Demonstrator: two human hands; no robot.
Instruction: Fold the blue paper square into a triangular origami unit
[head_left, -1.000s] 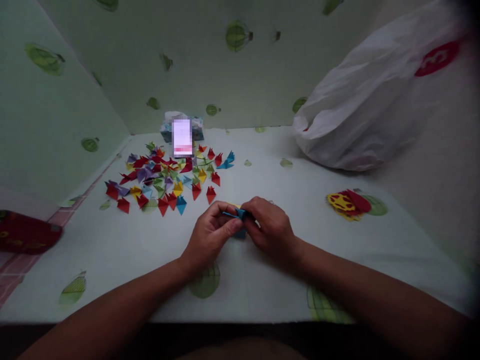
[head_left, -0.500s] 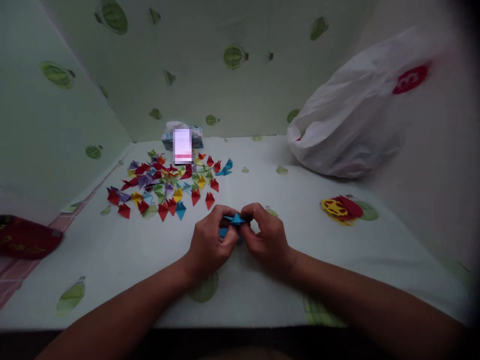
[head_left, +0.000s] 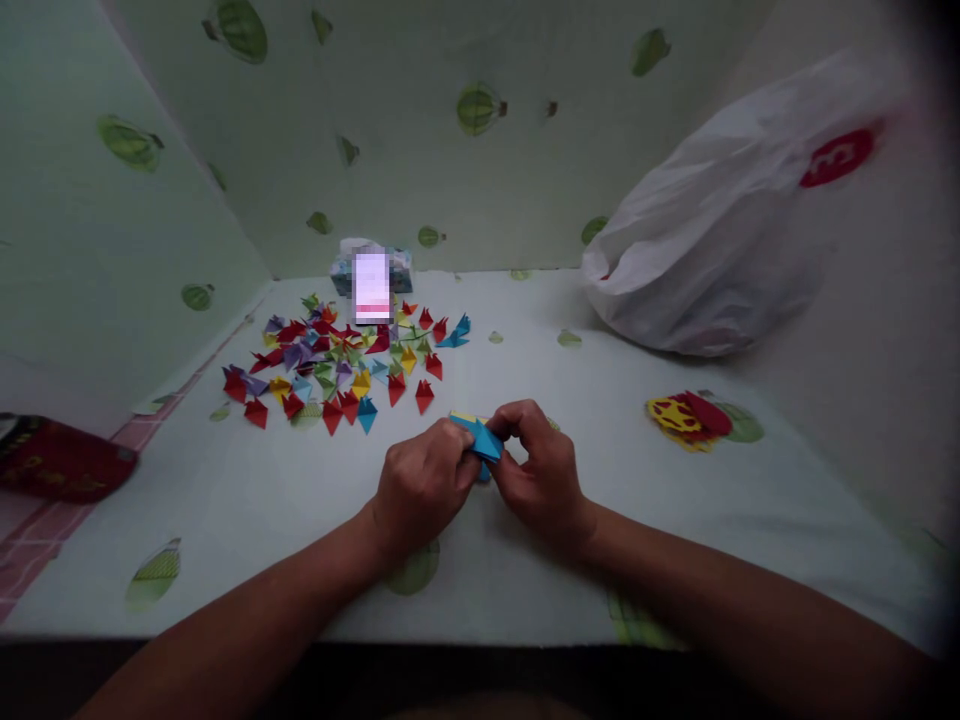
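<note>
Both hands meet at the middle of the table and pinch one small piece of blue folded paper [head_left: 484,438] between them. My left hand [head_left: 421,484] is closed on its left side, thumb and fingers pressed together. My right hand [head_left: 538,470] is closed on its right side, fingers curled over the paper. A strip of yellow paper [head_left: 463,417] shows just behind the blue piece. Beyond my hands, to the left, lies a scattered heap of several small folded paper pieces [head_left: 337,365] in red, yellow, blue, purple and green.
A white plastic bag [head_left: 720,250] with a red logo slumps at the back right. Red and yellow paper scraps [head_left: 690,414] lie at the right. A small patterned box [head_left: 371,275] stands at the back wall. A red object [head_left: 64,466] sits at the far left edge.
My hands have stayed together on the blue paper and worked it; the piece now points toward the right hand. The view has shifted slightly.
</note>
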